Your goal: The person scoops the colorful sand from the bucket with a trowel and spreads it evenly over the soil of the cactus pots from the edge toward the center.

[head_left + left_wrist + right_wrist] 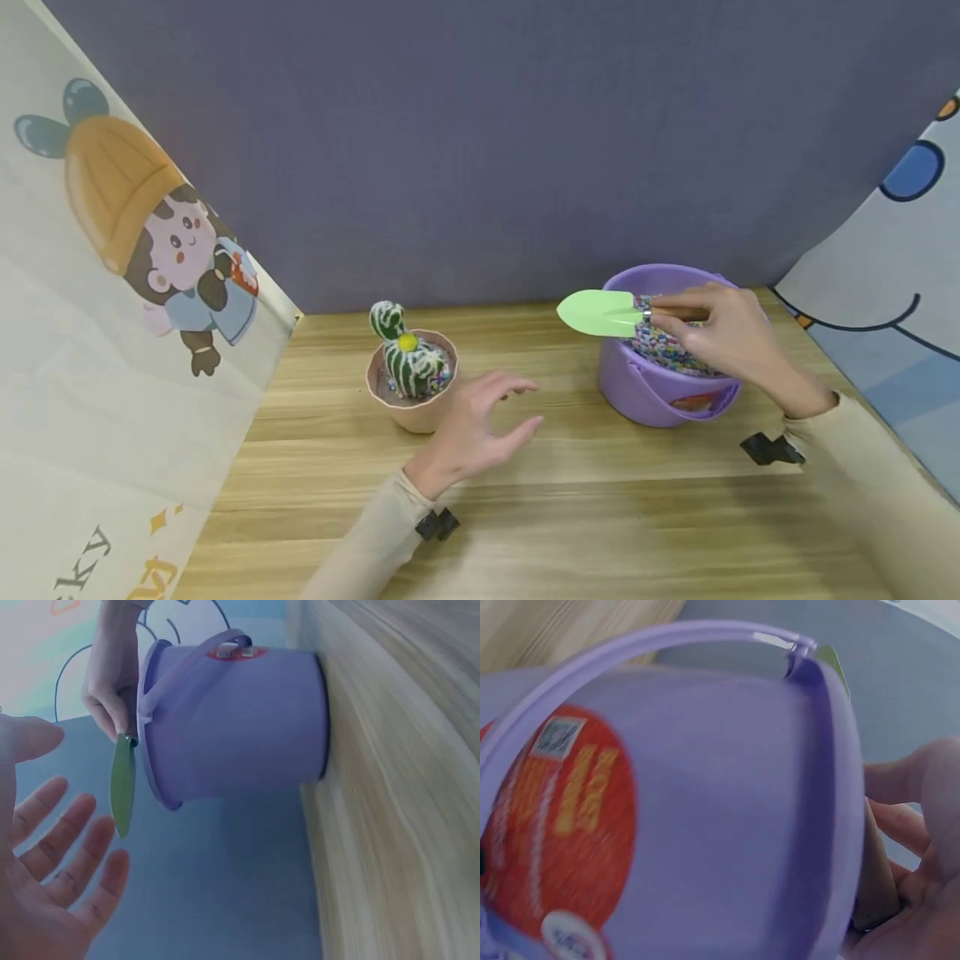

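Note:
My right hand (723, 329) grips the wooden handle (877, 881) of a small trowel with a light green blade (597, 313). It holds the trowel level over a purple bucket (645, 396), the blade reaching past the left rim. Inside the bucket lie many small multicoloured pebbles (667, 350). My left hand (472, 425) is held over the table with thumb and fingers spread apart, nothing between them. Just behind it stands a peach flowerpot (412, 417), partly covered by the hand in the head view. A knitted cactus (408, 362) with a yellow flower stands in the pot, coloured pebbles around its base.
Pot and bucket stand on a wood-grain table (525, 517) near its back edge. A dark blue-grey partition (480, 150) rises behind them. Panels with cartoon prints close off the left and right sides. The bucket's handle (667, 408) hangs down at the front.

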Motion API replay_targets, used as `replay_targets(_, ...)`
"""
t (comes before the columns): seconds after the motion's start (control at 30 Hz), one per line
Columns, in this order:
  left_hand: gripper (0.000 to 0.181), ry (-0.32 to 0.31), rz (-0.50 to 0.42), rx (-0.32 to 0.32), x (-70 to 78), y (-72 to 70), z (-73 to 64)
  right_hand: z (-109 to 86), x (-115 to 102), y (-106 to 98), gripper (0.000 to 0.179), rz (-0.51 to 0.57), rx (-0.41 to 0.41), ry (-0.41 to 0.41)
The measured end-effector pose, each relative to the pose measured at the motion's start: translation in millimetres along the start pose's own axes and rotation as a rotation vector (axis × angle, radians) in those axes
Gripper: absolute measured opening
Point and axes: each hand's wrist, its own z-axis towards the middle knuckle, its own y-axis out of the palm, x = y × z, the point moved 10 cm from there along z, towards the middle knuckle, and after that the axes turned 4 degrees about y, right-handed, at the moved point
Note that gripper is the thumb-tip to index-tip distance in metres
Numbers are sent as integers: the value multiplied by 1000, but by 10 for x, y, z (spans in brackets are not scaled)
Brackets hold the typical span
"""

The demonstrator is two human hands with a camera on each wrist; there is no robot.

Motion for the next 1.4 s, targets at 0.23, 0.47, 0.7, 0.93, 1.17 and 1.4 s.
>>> replay_targets(0.23, 42, -137, -46, -68, -103, 142, 125, -40, 186, -65, 25, -28, -12, 83)
replay_targets(0.47, 41, -187, -74, -66, -196, 215, 183, -119, 379, -142, 32, 0, -80, 172)
replay_targets(0.7, 47, -240, -69, -98, -314, 334, 252, -144, 493, -274, 26, -111, 8, 73)
replay_targets(0.93, 59, -267, -23, -162, -388, 558, 305, -103, 660, -309, 27, -179, -11, 56)
replay_targets(1.17, 69, -296, -8, -204, -358, 714, 486, -76, 688, -345, 23, -256, -59, 8)
replay_targets(1.4, 76, -326, -36, -218, -301, 938, 639, -46, 776, -398, 25, -377, -139, -1)
